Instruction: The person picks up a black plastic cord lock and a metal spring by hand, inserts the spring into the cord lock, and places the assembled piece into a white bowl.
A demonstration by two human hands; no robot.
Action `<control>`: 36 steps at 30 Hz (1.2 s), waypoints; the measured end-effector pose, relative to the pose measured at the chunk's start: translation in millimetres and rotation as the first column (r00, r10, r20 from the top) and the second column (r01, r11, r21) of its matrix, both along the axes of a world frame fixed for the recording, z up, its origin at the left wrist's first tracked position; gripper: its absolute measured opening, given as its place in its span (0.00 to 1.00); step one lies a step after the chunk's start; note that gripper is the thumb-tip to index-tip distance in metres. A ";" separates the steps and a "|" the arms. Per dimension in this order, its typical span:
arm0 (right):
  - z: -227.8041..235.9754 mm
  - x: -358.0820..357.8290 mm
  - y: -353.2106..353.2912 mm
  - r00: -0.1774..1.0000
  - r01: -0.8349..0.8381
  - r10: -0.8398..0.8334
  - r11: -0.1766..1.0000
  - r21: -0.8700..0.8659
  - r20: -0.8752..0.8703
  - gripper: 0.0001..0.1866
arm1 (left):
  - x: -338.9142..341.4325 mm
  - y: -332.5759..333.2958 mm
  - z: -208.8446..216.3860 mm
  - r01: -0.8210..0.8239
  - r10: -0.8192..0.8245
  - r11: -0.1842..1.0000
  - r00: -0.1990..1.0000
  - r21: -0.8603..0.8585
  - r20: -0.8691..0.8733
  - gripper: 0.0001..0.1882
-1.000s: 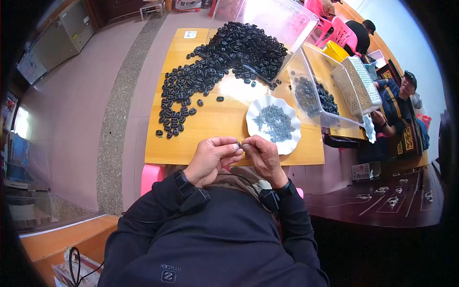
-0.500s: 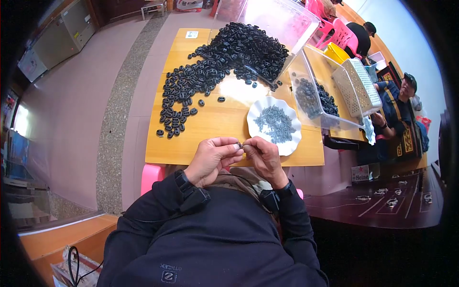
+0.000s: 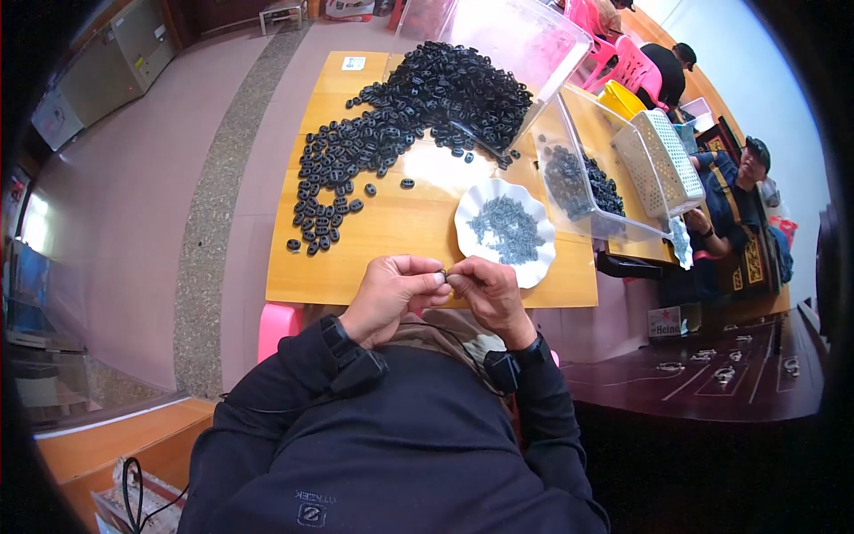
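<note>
At the table's near edge my hands meet fingertip to fingertip. My left hand (image 3: 391, 295) pinches a small dark piece (image 3: 444, 273) between thumb and forefinger; fingertips cover most of it. My right hand (image 3: 491, 295) is closed in a pinch against the same spot, and whatever lies in its fingers is hidden. Just beyond the right hand stands a white scalloped plate (image 3: 469, 252) holding many thin grey pieces (image 3: 507, 230), too small to name surely. Farther left, black oval pieces with two holes (image 3: 331, 200) are strewn over the table.
A clear plastic bin (image 3: 543, 76) lies tipped at the back, black pieces spilling from it onto the wooden table (image 3: 400, 240). To the right are another clear bin (image 3: 578, 169), a white perforated basket (image 3: 663, 165) and a yellow bowl (image 3: 622, 100). A person (image 3: 734, 191) sits at far right.
The view has shifted slightly, so the table and its contents sit a little farther left. Both hands keep their pinch at the same place, with only slight finger movement.
</note>
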State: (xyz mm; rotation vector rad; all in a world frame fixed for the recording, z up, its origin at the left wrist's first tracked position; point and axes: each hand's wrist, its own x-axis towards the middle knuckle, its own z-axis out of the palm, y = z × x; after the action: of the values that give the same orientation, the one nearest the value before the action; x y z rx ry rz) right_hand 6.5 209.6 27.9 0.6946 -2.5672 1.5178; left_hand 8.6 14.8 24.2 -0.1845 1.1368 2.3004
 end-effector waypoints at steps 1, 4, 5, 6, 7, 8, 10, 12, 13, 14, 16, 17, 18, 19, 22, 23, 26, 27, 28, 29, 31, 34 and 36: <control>0.8 0.3 0.6 1.000 0.001 -0.001 1.000 0.001 -0.001 0.02 | 0.4 0.3 1.1 0.001 -0.001 1.000 1.000 0.001 -0.001 0.09; 1.1 0.9 1.4 0.999 0.003 -0.003 1.000 0.005 0.041 0.02 | 1.1 1.1 4.0 -0.002 0.002 1.000 1.000 0.008 -0.002 0.09; -0.8 1.9 1.1 0.995 0.024 -0.017 0.997 -0.071 0.102 0.02 | 0.9 1.2 4.0 0.000 0.000 1.000 1.000 0.008 -0.018 0.09; -2.4 2.3 1.1 0.986 0.049 -0.025 0.988 -0.144 0.163 0.03 | 0.6 1.3 3.9 0.002 -0.001 1.000 0.999 0.008 -0.033 0.09; -3.5 2.3 1.5 0.986 0.049 -0.025 0.988 -0.144 0.163 0.03 | 1.0 1.6 3.9 0.001 -0.001 1.000 0.999 0.008 -0.033 0.09; -4.5 2.2 2.1 0.980 0.043 -0.006 0.983 -0.179 0.201 0.03 | 1.3 2.0 3.8 0.014 -0.014 1.000 0.999 0.021 -0.030 0.09; -4.6 1.9 2.8 0.971 0.038 0.014 0.976 -0.213 0.239 0.04 | 1.6 2.3 3.8 0.027 -0.026 0.999 0.999 0.034 -0.027 0.09; -4.0 1.6 3.1 0.967 0.041 0.011 0.979 -0.200 0.255 0.05 | 1.9 2.3 4.0 0.015 -0.015 0.999 1.000 0.040 -0.023 0.09; -4.1 1.4 3.0 0.967 0.041 0.012 0.979 -0.199 0.255 0.05 | 1.7 2.5 3.8 0.015 -0.014 0.999 1.000 0.041 -0.023 0.09; -4.5 1.4 2.9 0.964 0.036 0.024 0.975 -0.218 0.264 0.05 | 1.5 2.7 3.2 0.010 -0.010 0.999 1.000 0.051 -0.013 0.09; -4.0 1.9 1.9 0.961 0.030 0.037 0.971 -0.237 0.273 0.05 | 1.4 2.7 2.2 0.005 -0.005 0.998 1.000 0.062 -0.003 0.09; -2.5 2.6 1.0 0.957 0.035 0.036 0.971 -0.238 0.289 0.05 | 1.5 2.6 1.8 -0.005 0.005 0.998 1.000 0.069 0.007 0.09; -1.8 3.1 0.1 0.952 0.041 0.034 0.970 -0.239 0.304 0.05 | 1.6 2.4 1.5 -0.015 0.014 0.997 1.000 0.076 0.016 0.09; -2.2 3.1 0.5 0.953 0.043 0.031 0.971 -0.237 0.302 0.05 | 1.5 2.9 2.0 -0.013 0.012 0.997 1.000 0.077 0.014 0.09; -4.7 2.4 -0.1 0.960 0.024 0.056 0.959 -0.282 0.274 0.05 | 1.8 3.0 4.7 -0.013 0.011 0.997 1.000 0.080 0.021 0.09; -4.9 2.1 -1.8 0.964 0.026 0.051 0.958 -0.286 0.260 0.05 | 2.0 2.8 5.7 -0.016 0.015 0.998 1.000 0.064 0.013 0.09; -4.8 2.2 -7.5 0.981 0.015 0.038 0.964 -0.265 0.191 0.04 | 1.5 2.8 2.8 -0.025 0.026 0.999 1.000 0.043 -0.002 0.08; -4.5 2.1 -8.4 0.990 0.003 0.032 0.970 -0.241 0.139 0.04 | 1.2 3.2 1.8 -0.034 0.034 0.999 0.999 0.036 -0.005 0.08; -2.7 2.2 -8.9 0.990 0.002 0.032 0.971 -0.241 0.136 0.04 | 1.7 3.2 2.5 -0.034 0.035 0.999 0.999 0.037 -0.009 0.08; 0.2 2.4 -9.5 0.999 0.024 -0.019 0.993 -0.111 0.043 0.04 | 2.2 3.2 3.5 -0.051 0.052 0.998 0.999 0.025 -0.013 0.08; 0.3 3.6 -11.8 0.995 0.079 -0.081 0.996 -0.037 -0.053 0.04 | 2.8 3.7 6.0 -0.066 0.066 0.998 0.998 0.015 -0.022 0.08; 2.3 7.8 -12.6 0.988 0.149 -0.146 0.985 -0.082 0.040 0.04 | 2.1 4.9 8.4 -0.073 0.073 0.997 0.997 0.031 -0.017 0.08; -6.7 5.3 -8.8 0.988 0.145 -0.134 0.977 -0.154 0.084 0.04 | -0.4 5.4 7.8 -0.087 0.086 0.995 0.996 0.040 0.003 0.07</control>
State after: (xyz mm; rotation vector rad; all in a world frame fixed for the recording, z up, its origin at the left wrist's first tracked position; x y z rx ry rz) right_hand 11.7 200.9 21.2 0.4392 -2.4498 1.7068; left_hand 8.2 20.2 32.0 -0.2236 1.1007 2.3969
